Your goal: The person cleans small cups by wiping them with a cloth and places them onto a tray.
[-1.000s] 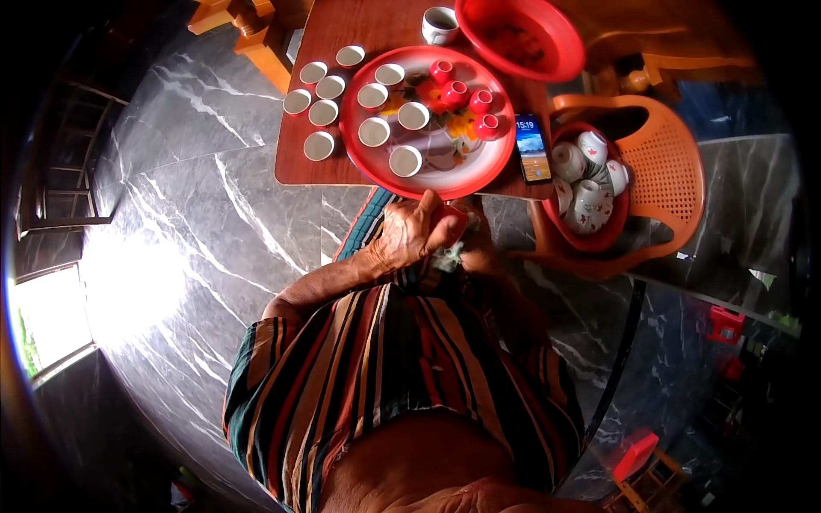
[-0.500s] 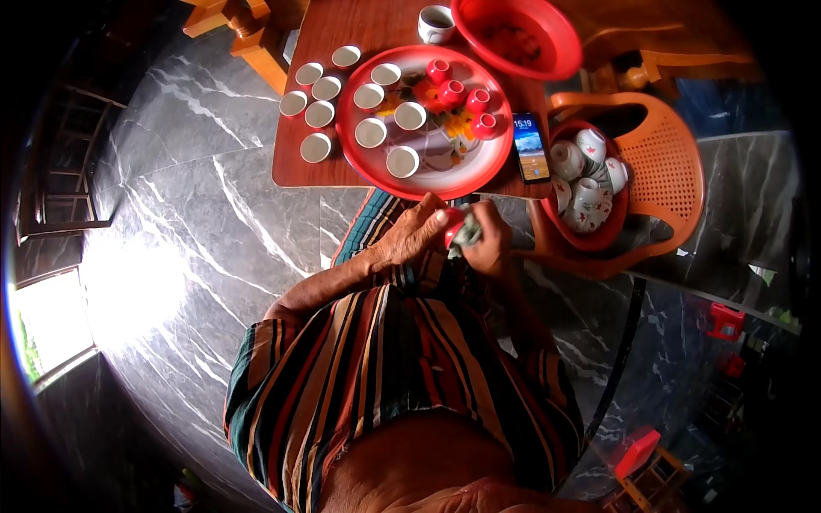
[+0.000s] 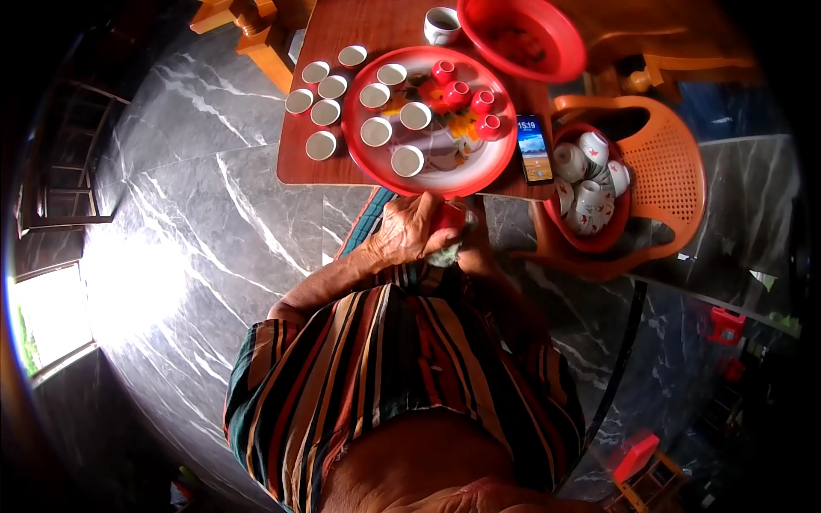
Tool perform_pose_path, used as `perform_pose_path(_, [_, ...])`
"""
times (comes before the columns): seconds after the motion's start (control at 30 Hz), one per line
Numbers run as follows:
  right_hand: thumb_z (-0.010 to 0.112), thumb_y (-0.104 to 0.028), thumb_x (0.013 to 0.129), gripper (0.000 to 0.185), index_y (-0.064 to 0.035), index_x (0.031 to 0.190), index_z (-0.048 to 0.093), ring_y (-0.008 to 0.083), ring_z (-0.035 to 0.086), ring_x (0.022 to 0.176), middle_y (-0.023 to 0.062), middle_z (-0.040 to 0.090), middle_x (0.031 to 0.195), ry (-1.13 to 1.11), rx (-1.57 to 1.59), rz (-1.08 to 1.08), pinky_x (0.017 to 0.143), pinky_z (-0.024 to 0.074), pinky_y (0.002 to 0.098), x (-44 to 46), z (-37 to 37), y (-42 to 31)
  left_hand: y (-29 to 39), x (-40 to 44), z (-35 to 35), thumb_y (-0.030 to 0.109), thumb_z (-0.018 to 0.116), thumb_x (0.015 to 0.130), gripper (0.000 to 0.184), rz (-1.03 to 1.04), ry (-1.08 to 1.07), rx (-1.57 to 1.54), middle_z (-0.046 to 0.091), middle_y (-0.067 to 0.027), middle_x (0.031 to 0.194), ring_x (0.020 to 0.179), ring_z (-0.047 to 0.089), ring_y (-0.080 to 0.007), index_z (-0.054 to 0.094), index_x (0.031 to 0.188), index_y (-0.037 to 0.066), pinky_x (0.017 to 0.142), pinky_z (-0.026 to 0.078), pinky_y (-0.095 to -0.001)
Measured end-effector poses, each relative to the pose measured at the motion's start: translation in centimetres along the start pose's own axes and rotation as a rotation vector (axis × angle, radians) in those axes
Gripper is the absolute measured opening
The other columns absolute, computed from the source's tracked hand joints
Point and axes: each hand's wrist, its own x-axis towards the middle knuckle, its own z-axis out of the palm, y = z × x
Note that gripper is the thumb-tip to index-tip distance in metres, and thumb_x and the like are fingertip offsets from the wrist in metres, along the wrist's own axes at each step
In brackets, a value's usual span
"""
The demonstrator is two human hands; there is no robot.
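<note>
Right hand [image 3: 475, 244] draws in beside the left as cloth [image 3: 445, 256] shifts below red cup [image 3: 446, 217]

Wrapped around the side of the red cup, the left hand [image 3: 404, 229] holds it just off the near edge of a reddish-brown surface [image 3: 342, 173]. The right hand, partly in shadow, is closed on the cloth, bunched against the cup; the exact placement of its fingers cannot be told. Directly beyond the hands lies a round, red-rimmed floral tray [image 3: 445, 178], bearing five upright cups [image 3: 375, 132] with pale interiors and four overturned red cups [image 3: 457, 93]. Six more upright cups [image 3: 321, 145] stand on the surface, beyond and to the left of the hands. Farthest away, a mug [image 3: 442, 27] of dark liquid sits beside a red basin [image 3: 560, 53]. Beyond and to the right of the hands, a phone [image 3: 535, 154] reads 15:19 near the tray's rim. Right of it, an orange chair [image 3: 684, 171] holds a red bowl [image 3: 609, 239] of white cups and bowls [image 3: 592, 198] with red decoration.
</note>
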Motion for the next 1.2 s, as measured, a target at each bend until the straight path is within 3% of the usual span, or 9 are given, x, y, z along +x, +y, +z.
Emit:
perform_pose_path(0.13, [0.064, -0.030, 0.079, 0.042, -0.0084, 0.114, 0.053, 0.0249, 0.055, 0.102, 0.0102, 0.059, 0.105, -0.149, 0.124, 0.155, 0.098, 0.0362, 0.0446, -1.4, -0.4, 0.3, 0.4, 0.3, -0.7, 0.052, 0.060, 0.082, 0.060, 0.125, -0.043, 0.005, 0.060, -0.0215, 0.081, 0.072, 0.061, -0.0376, 0.047, 0.105, -0.002, 0.063, 0.049, -0.0421])
perform_pose_path(0.33, [0.060, 0.003, 0.078, 0.022, -0.0041, 0.098, 0.057, 0.0154, 0.058, 0.089, 0.0009, 0.058, 0.093, -0.064, 0.551, 0.147, 0.074, 0.0477, 0.0327, -0.5, -1.4, -5.7, 1.1, 0.6, -0.6, 0.051, 0.048, 0.090, 0.057, -0.230, -0.177, -0.301, 0.058, -0.0203, 0.074, 0.075, 0.061, -0.0373, 0.044, 0.107, -0.004, 0.066, 0.048, -0.0439])
perform_pose_path(0.43, [0.063, -0.004, 0.072, 0.024, -0.0048, 0.095, 0.056, 0.0269, 0.058, 0.075, 0.0099, 0.054, 0.081, 0.141, -0.448, -0.261, 0.067, 0.0468, 0.0360, -0.9, -1.6, -6.6, 1.5, 0.9, -1.2, 0.053, 0.032, 0.095, 0.059, -0.513, -0.342, -0.547, 0.056, -0.0221, 0.081, 0.079, 0.055, -0.0412, 0.046, 0.110, -0.002, 0.073, 0.041, -0.0433])
perform_pose_path(0.53, [0.066, -0.008, 0.068, 0.031, -0.0040, 0.096, 0.053, 0.0338, 0.056, 0.075, 0.0147, 0.052, 0.079, 0.171, -0.657, -0.646, 0.066, 0.0468, 0.0392, -0.3, -1.6, -7.5, 0.8, 0.5, 0.0, 0.050, 0.030, 0.097, 0.058, -0.442, -0.331, -0.527, 0.052, -0.0190, 0.077, 0.076, 0.051, -0.0357, 0.051, 0.109, -0.003, 0.072, 0.038, -0.0414])
perform_pose_path(0.67, [0.073, -0.010, 0.066, 0.036, -0.0008, 0.095, 0.054, 0.0366, 0.057, 0.074, 0.0155, 0.055, 0.083, 0.232, -0.649, -0.774, 0.067, 0.0474, 0.0352, 0.3, -1.2, -7.4, 1.0, 0.6, -0.5, 0.049, 0.030, 0.097, 0.055, -0.494, -0.390, -0.524, 0.054, -0.0189, 0.077, 0.077, 0.054, -0.0357, 0.050, 0.107, -0.002, 0.071, 0.040, -0.0404])
perform_pose_path(0.77, [0.067, -0.003, 0.065, 0.037, -0.0058, 0.099, 0.051, 0.0340, 0.056, 0.088, 0.0133, 0.056, 0.095, 0.136, -0.144, -0.129, 0.082, 0.0399, 0.0476, -0.3, -0.8, -5.8, 1.2, 0.4, -0.4, 0.050, 0.034, 0.096, 0.054, -0.490, -0.297, -0.439, 0.056, -0.0196, 0.074, 0.072, 0.057, -0.0379, 0.049, 0.102, -0.002, 0.067, 0.044, -0.0417])
perform_pose_path(0.83, [0.068, -0.011, 0.069, 0.039, -0.0076, 0.105, 0.053, 0.0345, 0.054, 0.100, 0.0127, 0.058, 0.100, 0.055, -0.164, -0.198, 0.093, 0.0340, 0.0492, -0.1, -1.3, -3.4, 0.8, 0.2, -0.1, 0.049, 0.039, 0.094, 0.052, -0.243, -0.186, -0.145, 0.056, -0.0159, 0.057, 0.060, 0.061, -0.0366, 0.047, 0.101, -0.002, 0.055, 0.046, -0.0447])
perform_pose_path(1.1, [0.055, -0.044, 0.082, 0.048, -0.0116, 0.118, 0.056, 0.0283, 0.046, 0.120, 0.0105, 0.055, 0.122, -0.247, -0.268, 0.053, 0.109, 0.0119, 0.0548, -3.7, -1.0, 0.2, 0.0, 0.6, -0.3, 0.051, 0.056, 0.084, 0.058, 0.194, -0.008, 0.070, 0.059, -0.0161, 0.070, 0.064, 0.062, -0.0328, 0.049, 0.102, -0.004, 0.059, 0.050, -0.0401])
perform_pose_path(1.2, [0.055, -0.042, 0.084, 0.047, -0.0110, 0.119, 0.055, 0.0253, 0.046, 0.121, 0.0111, 0.055, 0.121, -0.085, -0.008, 0.250, 0.108, 0.0221, 0.0506, -2.7, -0.4, -3.3, -0.3, -0.1, 0.2, 0.049, 0.053, 0.086, 0.052, 0.045, -0.047, -0.020, 0.058, -0.0173, 0.069, 0.064, 0.061, -0.0349, 0.049, 0.101, -0.001, 0.059, 0.048, -0.0417])
